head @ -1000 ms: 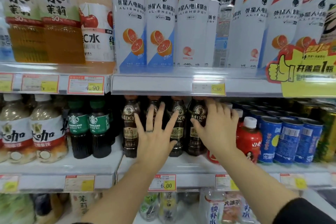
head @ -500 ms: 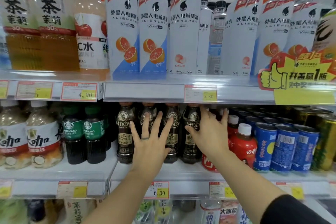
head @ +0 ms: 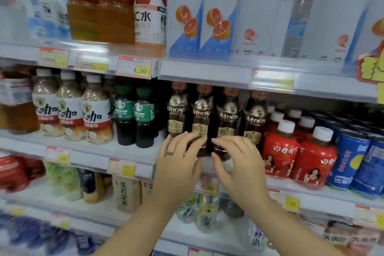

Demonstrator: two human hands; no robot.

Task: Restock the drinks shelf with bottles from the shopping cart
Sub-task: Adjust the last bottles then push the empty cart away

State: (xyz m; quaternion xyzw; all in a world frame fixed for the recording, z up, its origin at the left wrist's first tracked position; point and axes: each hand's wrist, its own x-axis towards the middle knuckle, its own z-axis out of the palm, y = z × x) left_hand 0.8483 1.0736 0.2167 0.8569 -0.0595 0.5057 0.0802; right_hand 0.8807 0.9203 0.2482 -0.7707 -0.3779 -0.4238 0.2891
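Several dark brown coffee bottles (head: 227,114) with gold labels stand in a row at the front of the middle shelf (head: 97,148). Both my hands are held up just in front of the lower parts of the two middle bottles. My left hand (head: 176,164), with a ring on one finger, has loosely curled fingers whose tips are at the second bottle's base. My right hand (head: 236,164) has its fingers spread, tips near the third bottle's base. Neither hand grips a bottle. The shopping cart is out of view.
Green-label coffee bottles (head: 135,114) stand left of the row, red bottles (head: 278,156) and blue cans (head: 349,158) right of it. Tall white bottles (head: 218,10) fill the shelf above, whose rail (head: 207,72) sits low over the coffee caps. Lower shelves hold more drinks.
Both hands have come back and down from the bottles' upper bodies to their bases, fingers now curled. The view has swung left and closer to the shelf.
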